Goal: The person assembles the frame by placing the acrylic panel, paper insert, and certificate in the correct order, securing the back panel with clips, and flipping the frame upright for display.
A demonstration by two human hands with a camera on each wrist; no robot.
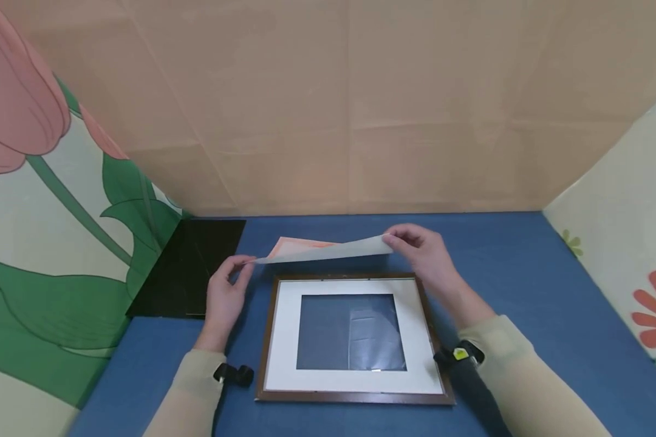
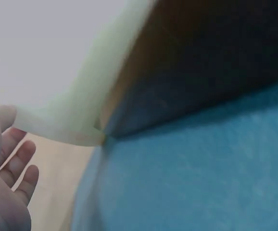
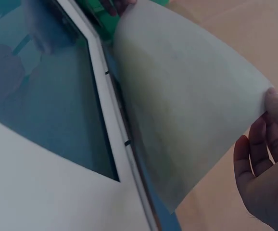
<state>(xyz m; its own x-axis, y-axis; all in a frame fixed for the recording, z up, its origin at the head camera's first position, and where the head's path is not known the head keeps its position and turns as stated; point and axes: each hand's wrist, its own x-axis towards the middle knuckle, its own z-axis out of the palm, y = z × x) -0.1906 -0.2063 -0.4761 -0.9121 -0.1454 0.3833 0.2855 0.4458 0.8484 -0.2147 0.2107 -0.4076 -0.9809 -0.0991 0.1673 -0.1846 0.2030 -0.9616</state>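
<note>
Both hands hold a sheet of paper (image 1: 328, 249) in the air, just beyond the far edge of a picture frame. Its pale back faces me and a bit of an orange-and-white side shows above. At the left end, my left hand (image 1: 226, 297) pinches the paper between thumb and fingers. My right hand (image 1: 423, 255) pinches the other end, a little higher. In the right wrist view the sheet (image 3: 192, 96) bows between the two hands. Below lies the brown picture frame (image 1: 355, 397) with a white mat (image 1: 421, 340) around a see-through rectangular window (image 1: 328, 331).
A black flat panel (image 1: 191, 261) lies at the back left of the blue table (image 1: 525, 315). Brown paper (image 1: 355, 121) covers the wall behind. Flower-patterned panels stand on the left (image 1: 49, 303) and right (image 1: 623, 243).
</note>
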